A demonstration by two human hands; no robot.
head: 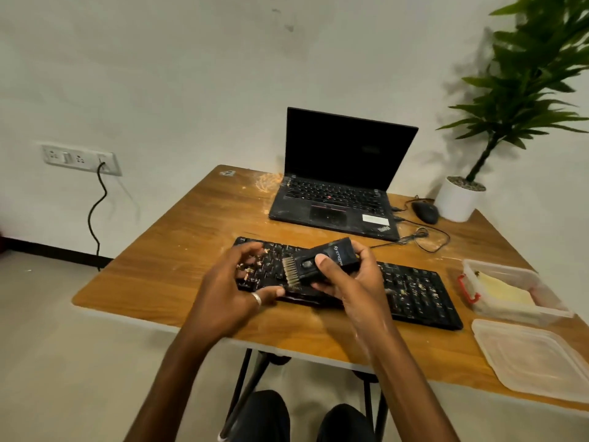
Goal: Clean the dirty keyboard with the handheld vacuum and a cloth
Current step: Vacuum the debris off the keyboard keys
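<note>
Two hands are at work on the keyboard [414, 291], which lies across the middle of the tabletop [178, 250]. The right hand [347, 275] has its grip closed round the body of the handheld vacuum [331, 260], thumb lying across the top, with the brush [290, 271] at the nozzle pointing left and touching, or just above, the keys left of centre. The left hand [236, 282] steadies the keyboard's left end, one digit hooked on the near edge and the other fingers curled over the keys.

Judging by the debris, the cleaning is at an early stage. Pale crumbs [247, 271] lie thick between the keys just left of the brush, and lighter specks dot the right half, so most of the vacuuming looks undone. No cloth is clearly in sight. A clear container [497, 282] at the right edge holds something pale yellow that I cannot identify, and its lid [535, 355] lies nearer. The wiping step appears to be entirely ahead. Dust also streaks the tabletop near the laptop [338, 199] at the far side.
</note>
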